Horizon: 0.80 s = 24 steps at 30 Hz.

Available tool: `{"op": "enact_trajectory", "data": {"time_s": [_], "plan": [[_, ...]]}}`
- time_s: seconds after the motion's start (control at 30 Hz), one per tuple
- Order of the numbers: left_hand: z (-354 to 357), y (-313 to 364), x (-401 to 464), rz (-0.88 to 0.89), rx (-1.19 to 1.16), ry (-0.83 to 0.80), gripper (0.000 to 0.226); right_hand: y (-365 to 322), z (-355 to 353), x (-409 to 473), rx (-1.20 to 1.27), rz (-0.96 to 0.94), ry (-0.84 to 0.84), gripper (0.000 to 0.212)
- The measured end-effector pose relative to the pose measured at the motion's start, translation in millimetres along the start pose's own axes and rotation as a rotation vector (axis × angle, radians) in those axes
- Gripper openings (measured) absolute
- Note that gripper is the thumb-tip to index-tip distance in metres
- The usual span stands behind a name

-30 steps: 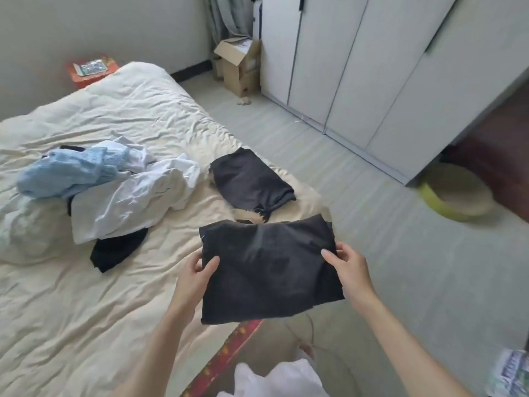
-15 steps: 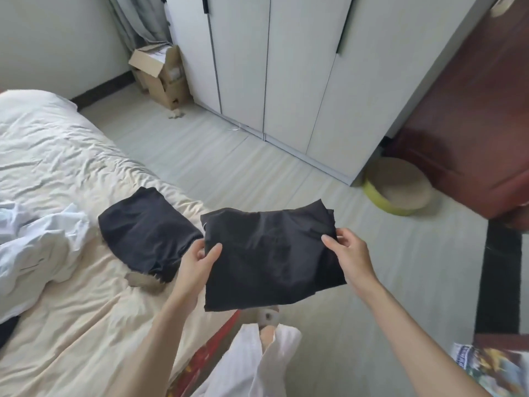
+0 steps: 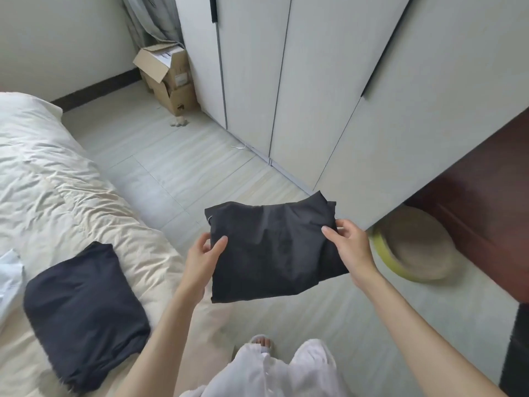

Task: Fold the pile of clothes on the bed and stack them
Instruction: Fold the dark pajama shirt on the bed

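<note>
Both hands are up in front of the person, holding a folded black garment [image 3: 274, 247] in the air above the floor [image 3: 177, 173], just off the bed's right edge. The left hand [image 3: 204, 257] grips its left side, thumb lying on top of the cloth and fingers [image 3: 200, 245] tucked beneath. The right hand [image 3: 350, 249] pinches the right side, thumb on top, the other fingers curled behind the fold. The garment hangs in a rough rectangle, slightly tilted, its lower edge drooping toward the person.

Down on the bed [image 3: 71, 190], near its front right corner, lies a second black garment [image 3: 83, 313], already folded flat on the cream sheet and well apart from the one in the hands. A bit of white clothing [image 3: 8, 279] shows at the bed's left side, cut by the frame.

White wardrobe doors [image 3: 315, 81] stand beyond, an open cardboard box [image 3: 169, 75] in the far corner, and a round yellow-rimmed bed for a pet [image 3: 412, 245] on the floor beside the wardrobe. White trousers [image 3: 280, 371] and a slippered foot show below.
</note>
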<state>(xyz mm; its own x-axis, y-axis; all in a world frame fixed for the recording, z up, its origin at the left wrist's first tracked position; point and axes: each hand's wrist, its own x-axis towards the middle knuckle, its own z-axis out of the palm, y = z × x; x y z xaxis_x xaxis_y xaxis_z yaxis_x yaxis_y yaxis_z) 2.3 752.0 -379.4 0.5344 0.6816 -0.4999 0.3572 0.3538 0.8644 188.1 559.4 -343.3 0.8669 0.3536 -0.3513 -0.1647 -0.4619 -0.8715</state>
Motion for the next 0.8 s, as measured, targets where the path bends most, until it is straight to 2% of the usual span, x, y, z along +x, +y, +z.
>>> {"op": "enact_trajectory", "data": {"time_s": [0.27,0.37,0.5,0.8], "plan": [[29,45,79,-0.014,-0.134,0.285,0.02,-65,36,158,-0.065,-0.078,-0.267,0.005],[40,63,104,-0.024,-0.196,0.422,0.009,-96,56,213,-0.113,-0.12,-0.4,0.006],[60,81,126,-0.025,-0.311,0.573,0.008,-143,82,274,-0.192,-0.19,-0.559,0.01],[41,83,158,-0.103,-0.581,0.944,0.003,-219,216,324,-0.442,-0.315,-0.955,0.006]]}}
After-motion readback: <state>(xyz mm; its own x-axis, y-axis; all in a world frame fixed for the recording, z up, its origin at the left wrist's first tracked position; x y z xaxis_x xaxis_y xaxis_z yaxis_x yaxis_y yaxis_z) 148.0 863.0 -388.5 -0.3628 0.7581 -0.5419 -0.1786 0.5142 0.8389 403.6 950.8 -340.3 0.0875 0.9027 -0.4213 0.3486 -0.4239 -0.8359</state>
